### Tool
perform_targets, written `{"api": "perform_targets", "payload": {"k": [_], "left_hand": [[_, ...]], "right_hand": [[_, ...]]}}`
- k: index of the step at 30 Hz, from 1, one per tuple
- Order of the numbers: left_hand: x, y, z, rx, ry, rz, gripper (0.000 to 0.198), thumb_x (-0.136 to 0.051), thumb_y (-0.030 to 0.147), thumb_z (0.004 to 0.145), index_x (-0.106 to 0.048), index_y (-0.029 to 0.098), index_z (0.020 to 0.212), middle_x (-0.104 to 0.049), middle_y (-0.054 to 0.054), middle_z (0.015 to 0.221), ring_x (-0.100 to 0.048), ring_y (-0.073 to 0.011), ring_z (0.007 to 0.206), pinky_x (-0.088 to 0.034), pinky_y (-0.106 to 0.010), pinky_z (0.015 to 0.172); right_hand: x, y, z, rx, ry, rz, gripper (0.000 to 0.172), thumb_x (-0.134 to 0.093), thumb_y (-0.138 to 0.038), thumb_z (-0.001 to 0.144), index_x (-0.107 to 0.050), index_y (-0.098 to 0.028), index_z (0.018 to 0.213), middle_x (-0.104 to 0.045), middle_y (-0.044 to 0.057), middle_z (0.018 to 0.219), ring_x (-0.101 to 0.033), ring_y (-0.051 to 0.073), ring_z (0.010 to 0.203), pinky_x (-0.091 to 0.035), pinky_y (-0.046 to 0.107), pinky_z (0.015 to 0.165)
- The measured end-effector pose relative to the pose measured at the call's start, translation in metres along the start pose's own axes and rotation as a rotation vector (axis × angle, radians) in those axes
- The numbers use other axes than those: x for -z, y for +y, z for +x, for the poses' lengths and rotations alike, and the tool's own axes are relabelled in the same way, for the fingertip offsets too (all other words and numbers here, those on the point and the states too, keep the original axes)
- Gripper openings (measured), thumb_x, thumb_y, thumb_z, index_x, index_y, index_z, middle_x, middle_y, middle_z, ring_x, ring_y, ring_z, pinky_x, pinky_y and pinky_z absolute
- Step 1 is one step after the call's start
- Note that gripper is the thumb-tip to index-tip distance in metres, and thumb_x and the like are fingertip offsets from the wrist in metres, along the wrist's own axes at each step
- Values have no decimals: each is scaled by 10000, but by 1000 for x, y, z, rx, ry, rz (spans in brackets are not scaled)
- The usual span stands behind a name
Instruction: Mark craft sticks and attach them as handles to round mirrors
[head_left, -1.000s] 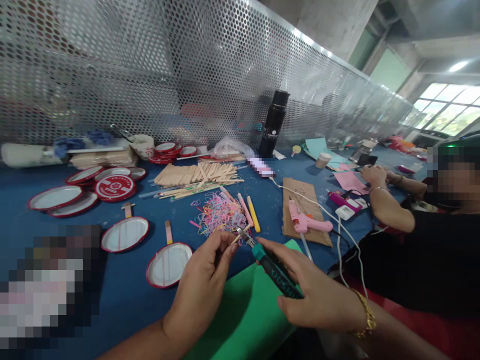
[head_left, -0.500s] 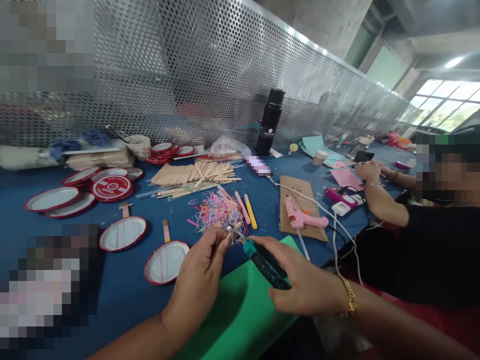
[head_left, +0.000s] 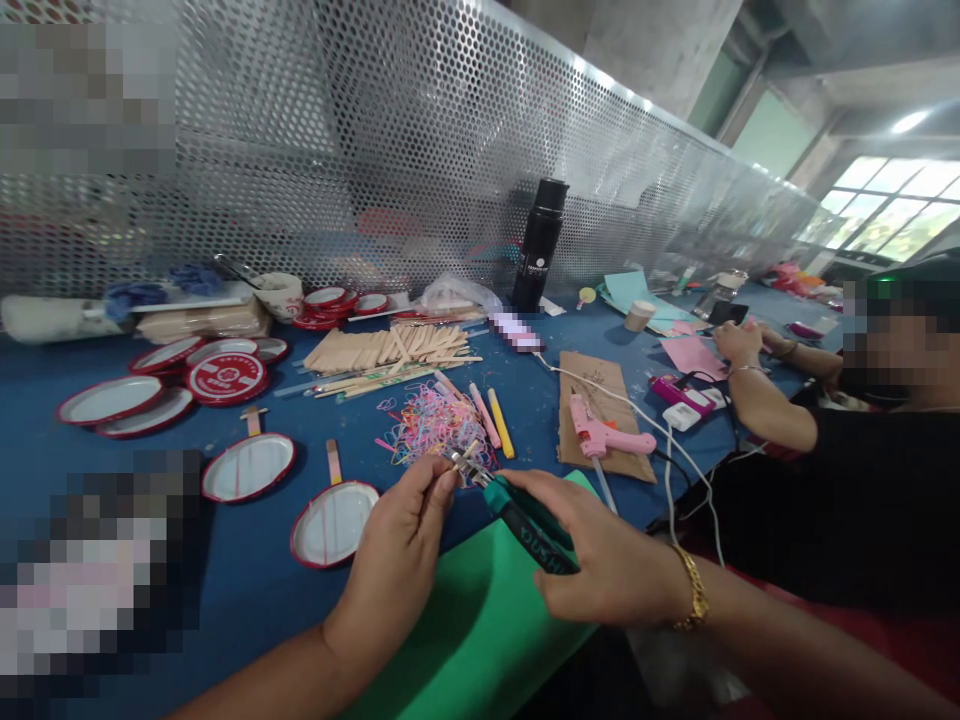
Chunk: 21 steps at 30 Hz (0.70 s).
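Note:
My left hand (head_left: 409,535) pinches a thin, pale wooden stick (head_left: 465,455), most of it hidden by the fingers. Wrapped round the green-and-black handles of a pair of pliers (head_left: 536,535) is my right hand (head_left: 600,550). The pliers' metal jaws meet the stick just past my left fingertips. Behind them lies a heap of coloured rubber bands (head_left: 435,420), with pink and yellow markers beside it. Left of my left hand are two red-rimmed white lids (head_left: 335,522), each with a stick at its top. Green sheet (head_left: 480,610) lies beneath my hands.
Wooden craft sticks (head_left: 390,345) are piled behind the bands. More red lids (head_left: 227,377) stack at left. A pink glue gun (head_left: 604,435) rests on cardboard (head_left: 596,375) at right, near white cables. A black bottle (head_left: 540,245) stands by the mesh partition. A co-worker's hand (head_left: 739,342) is at right.
The pliers' jaws and my left fingertips have shifted slightly to the left. Both hands keep their grip.

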<state>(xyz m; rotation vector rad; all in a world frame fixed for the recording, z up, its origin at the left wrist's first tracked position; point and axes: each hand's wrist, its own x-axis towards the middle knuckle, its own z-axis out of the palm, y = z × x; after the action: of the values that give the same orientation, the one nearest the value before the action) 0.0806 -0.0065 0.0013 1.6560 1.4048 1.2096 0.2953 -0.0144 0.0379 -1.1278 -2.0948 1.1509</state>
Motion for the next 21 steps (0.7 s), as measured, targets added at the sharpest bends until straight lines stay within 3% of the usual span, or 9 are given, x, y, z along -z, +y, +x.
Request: {"api": "perform_targets", "payload": {"k": [10, 21], "left_hand": [[1, 2, 1, -29, 26, 8, 261, -521, 465, 952, -607, 241, 851, -617, 13, 732, -553, -182, 668, -455, -265, 612], [4, -4, 3, -52, 46, 48, 279, -485, 463, 958, -593, 241, 827, -579, 21, 709, -517, -173, 647, -425, -260, 587]], "right_hand": [[-1, -2, 0, 7, -3, -10, 883, -765, -188, 638, -504, -310, 1472, -586, 103, 1411, -535, 422, 1329, -433, 555, 1151], [-8, 10, 6, 137, 38, -129, 944, -756, -222, 629, -430, -335, 1508, -587, 92, 1392, -598, 369, 1244, -537, 483, 1058]]}}
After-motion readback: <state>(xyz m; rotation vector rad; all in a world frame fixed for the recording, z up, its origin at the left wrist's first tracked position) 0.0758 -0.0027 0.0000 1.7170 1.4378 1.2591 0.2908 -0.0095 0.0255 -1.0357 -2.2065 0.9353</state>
